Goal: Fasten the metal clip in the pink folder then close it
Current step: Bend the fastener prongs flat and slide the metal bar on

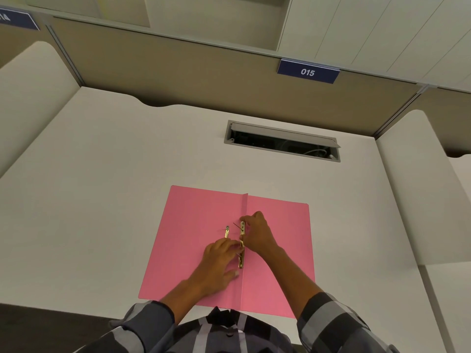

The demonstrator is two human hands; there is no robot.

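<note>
A pink folder (pixel 193 225) lies open and flat on the white desk, its spine fold running up the middle. A gold metal clip bar (pixel 241 258) lies along the spine fold. My right hand (pixel 257 233) pinches the bar's far end with its fingertips. My left hand (pixel 219 261) rests on the left flap, fingertips touching the bar's middle and partly hiding it. A second short gold clip piece (pixel 226 231) lies loose on the left flap, just beyond my left hand.
An open cable hatch (pixel 280 141) is set in the desk (pixel 102 187) beyond the folder. Beige partition walls stand at the back and both sides, with a blue "015" label (pixel 308 72). The desk's front edge is near my body.
</note>
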